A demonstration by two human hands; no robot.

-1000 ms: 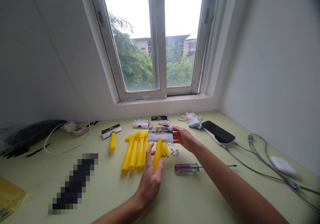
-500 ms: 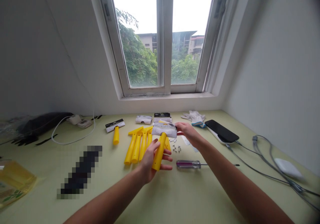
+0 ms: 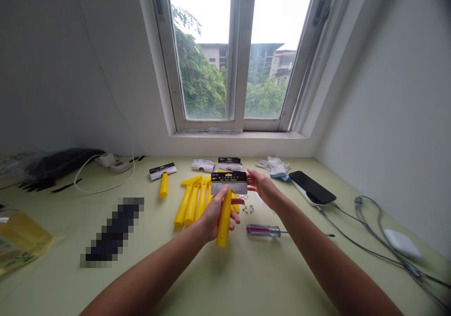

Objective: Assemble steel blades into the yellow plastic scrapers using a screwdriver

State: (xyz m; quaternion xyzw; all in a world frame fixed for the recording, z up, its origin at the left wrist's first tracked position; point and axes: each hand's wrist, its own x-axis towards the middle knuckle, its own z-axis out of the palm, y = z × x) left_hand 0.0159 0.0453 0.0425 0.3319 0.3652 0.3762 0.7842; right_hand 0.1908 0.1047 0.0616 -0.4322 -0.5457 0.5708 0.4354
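My left hand (image 3: 212, 216) is wrapped around a yellow scraper (image 3: 224, 226), its handle pointing down toward me. A black-and-white header card (image 3: 229, 184) covers the scraper's head, printed face toward me, with my left thumb against its lower edge. At the card's right edge is my right hand (image 3: 265, 188), its fingers closed on that side; the exact contact is partly hidden. Just left of my left hand, several more yellow scrapers (image 3: 192, 203) lie side by side. Another carded scraper (image 3: 164, 185) lies farther left. Small metal screws (image 3: 248, 208) lie beyond the held scraper.
A screwdriver (image 3: 263, 231) with a clear purple handle lies below my right forearm. Two more cards (image 3: 203, 165) and white gloves (image 3: 275, 165) lie toward the window. A phone (image 3: 313, 186) and cables (image 3: 380, 240) are on the right; a yellow liquid container (image 3: 23, 240) stands left.
The header card has turned from a tilted, pale side to its black printed face, folded over the scraper's head. My left thumb has moved up to the card. The view has shifted slightly.
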